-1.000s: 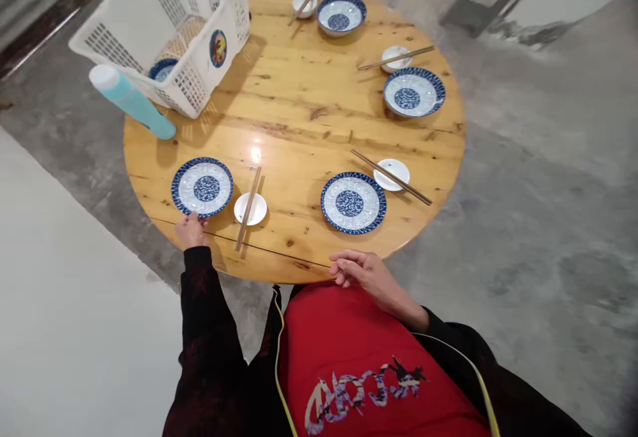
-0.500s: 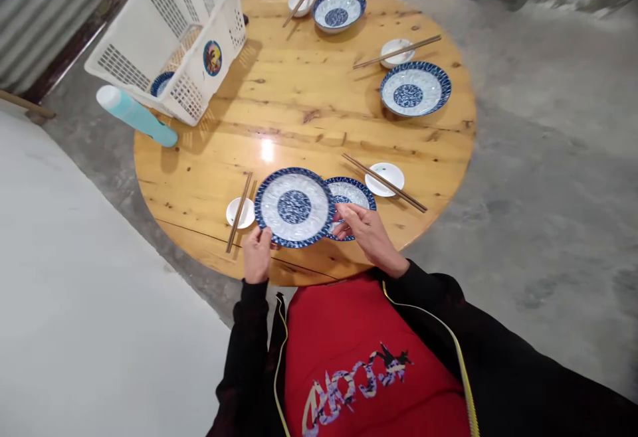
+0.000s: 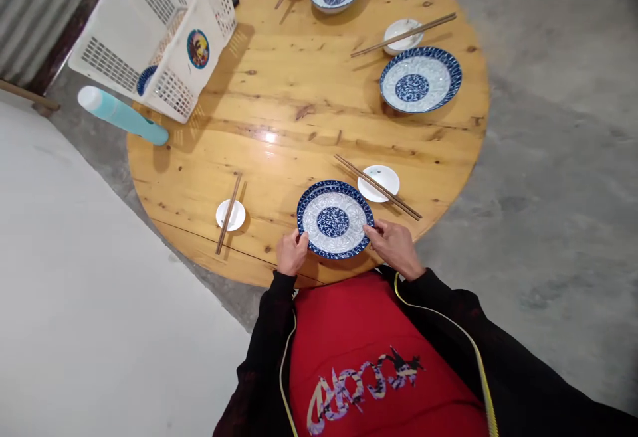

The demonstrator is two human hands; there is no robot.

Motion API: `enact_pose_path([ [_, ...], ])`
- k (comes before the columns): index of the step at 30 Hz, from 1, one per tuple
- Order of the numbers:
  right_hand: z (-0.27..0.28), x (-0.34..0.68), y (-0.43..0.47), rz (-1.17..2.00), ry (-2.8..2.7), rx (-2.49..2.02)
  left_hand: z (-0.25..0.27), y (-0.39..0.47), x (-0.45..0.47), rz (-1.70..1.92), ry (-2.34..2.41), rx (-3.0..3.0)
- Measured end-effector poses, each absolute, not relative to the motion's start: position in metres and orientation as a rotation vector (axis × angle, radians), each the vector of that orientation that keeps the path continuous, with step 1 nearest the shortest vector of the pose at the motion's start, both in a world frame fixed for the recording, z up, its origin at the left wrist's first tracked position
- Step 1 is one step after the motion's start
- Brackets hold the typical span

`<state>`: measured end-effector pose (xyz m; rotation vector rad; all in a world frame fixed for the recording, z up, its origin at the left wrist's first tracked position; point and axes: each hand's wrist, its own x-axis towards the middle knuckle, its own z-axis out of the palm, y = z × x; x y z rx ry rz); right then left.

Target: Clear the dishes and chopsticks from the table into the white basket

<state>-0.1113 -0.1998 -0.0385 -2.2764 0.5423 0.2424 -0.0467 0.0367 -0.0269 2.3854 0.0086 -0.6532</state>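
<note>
Both hands, left hand (image 3: 292, 253) and right hand (image 3: 395, 243), pinch opposite rims of the blue-patterned plate (image 3: 335, 219) at the round wooden table's (image 3: 299, 111) near edge; a slipped pinch could drop it off that edge or knock the chopsticks (image 3: 377, 186) off the white saucer (image 3: 379, 182).

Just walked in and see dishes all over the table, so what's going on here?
A person in a red apron stands at a round wooden table, both hands on a blue patterned plate at the near edge: left hand on its left rim, right hand on its right. Beside it, chopsticks lie across a small white dish. Two more blue plates sit farther off, and a white basket stands at the far left.
</note>
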Motion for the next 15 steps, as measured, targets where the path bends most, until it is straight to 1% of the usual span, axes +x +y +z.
enact_pose_path([
  [8, -0.045, -0.1, -0.207, 0.41, 0.485, -2.58, -0.025, 0.029, -0.031, -0.693, 0.001, 2.639],
  [15, -0.048, -0.091, -0.208, 0.495, 0.435, -2.699, -0.024, 0.026, -0.025, -0.689, -0.01, 2.77],
])
